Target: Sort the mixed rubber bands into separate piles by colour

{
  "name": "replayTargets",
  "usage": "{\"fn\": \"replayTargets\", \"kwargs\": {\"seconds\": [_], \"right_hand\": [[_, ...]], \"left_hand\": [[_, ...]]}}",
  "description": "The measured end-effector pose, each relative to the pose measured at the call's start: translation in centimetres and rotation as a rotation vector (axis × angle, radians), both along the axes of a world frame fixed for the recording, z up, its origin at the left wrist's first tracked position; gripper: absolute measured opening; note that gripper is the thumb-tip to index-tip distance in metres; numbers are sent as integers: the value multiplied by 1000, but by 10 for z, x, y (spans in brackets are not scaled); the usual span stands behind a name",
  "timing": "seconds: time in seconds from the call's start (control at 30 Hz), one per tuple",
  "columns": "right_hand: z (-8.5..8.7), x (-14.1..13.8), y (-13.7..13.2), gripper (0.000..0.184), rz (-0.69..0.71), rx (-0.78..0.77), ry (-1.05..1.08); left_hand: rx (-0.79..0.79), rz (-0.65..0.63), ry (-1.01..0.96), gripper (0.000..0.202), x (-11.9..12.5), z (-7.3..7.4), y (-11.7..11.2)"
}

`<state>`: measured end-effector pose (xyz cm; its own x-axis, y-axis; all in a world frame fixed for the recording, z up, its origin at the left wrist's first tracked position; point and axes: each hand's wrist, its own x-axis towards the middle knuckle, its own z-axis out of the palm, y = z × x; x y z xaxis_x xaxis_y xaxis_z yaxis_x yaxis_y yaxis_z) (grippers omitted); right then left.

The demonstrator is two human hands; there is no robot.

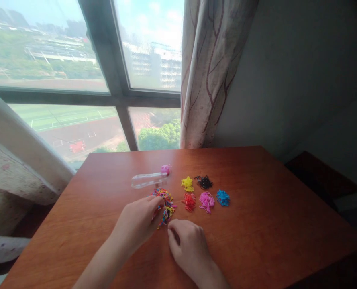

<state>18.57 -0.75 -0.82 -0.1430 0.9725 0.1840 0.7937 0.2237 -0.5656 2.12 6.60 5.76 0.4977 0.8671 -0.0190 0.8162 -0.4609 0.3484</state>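
A mixed pile of small coloured rubber bands [168,212] lies on the wooden table. My left hand [140,218] is over the pile's left side, its fingers bent down and together among the bands; the fingertips are partly hidden. Just to the right and nearer, my right hand [187,241] rests at the pile's front edge, thumb and forefinger closed in a pinch. Whatever either hand may hold is too small to make out. Sorted heaps lie to the right: yellow bands [187,184], black bands [205,182], red bands [189,202], pink bands [207,201] and blue bands [223,198].
Behind the mixed pile a clear plastic bottle [148,180] lies on its side, with a pink cap [165,169] at its right end. The brown table [262,224] reaches back to a window [154,60] and a patterned curtain [208,72].
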Motion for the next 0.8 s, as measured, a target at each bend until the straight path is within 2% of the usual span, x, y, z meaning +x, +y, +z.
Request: {"fn": "replayTargets", "kwargs": {"seconds": [0.2,0.37,0.53,0.8], "right_hand": [[0,-2,1,15,-39,18,-2],[1,-5,4,10,-104,-2,30],[0,-10,7,5,-153,-14,-3],[-2,-10,9,8,-158,-1,16]], "left_hand": [[-12,108,-69,21,-18,-22,-17],[-77,103,-131,20,-23,-34,-27],[-129,82,-163,20,-24,-41,-31],[-92,54,-197,19,-22,-44,-32]]}}
